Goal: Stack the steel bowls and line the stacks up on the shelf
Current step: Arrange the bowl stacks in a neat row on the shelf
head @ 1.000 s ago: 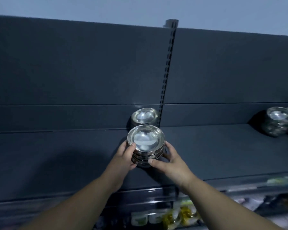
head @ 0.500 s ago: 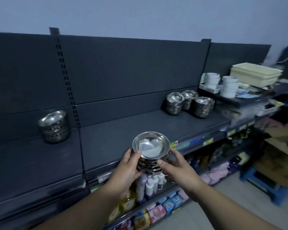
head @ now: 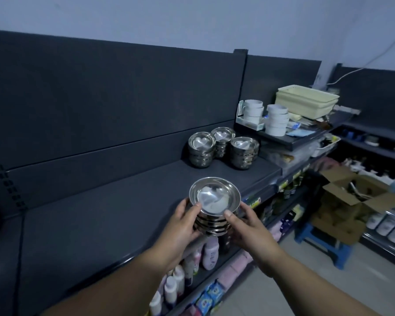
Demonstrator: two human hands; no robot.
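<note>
The left fingers are curling round the held stack of steel bowls from nine o'clock, with the thumb lying over the top bowl's rim. The right fingers are wrapping it from three o'clock, the thumb tip pressing the rim at about five o'clock. The left hand and the right hand are gripping the stack between them, palms facing each other. Both forearms are reaching up from the bottom of the view.

The held stack is hanging in the air, mouth up and roughly level, several bowls deep, just over the front edge of the dark shelf. Light is glinting in the top bowl.

At one o'clock from the hands, well apart from them, three far stacks of the same bowls are standing close together at the shelf's right end, two in front and one behind near the back panel.

Further toward two o'clock, on a higher shelf, white cups are sitting in two piles beside cream trays.

At three o'clock an open cardboard box is resting on a blue stool on the floor.

At six o'clock, under the shelf, bottles and packets are lining the lower shelves.
</note>
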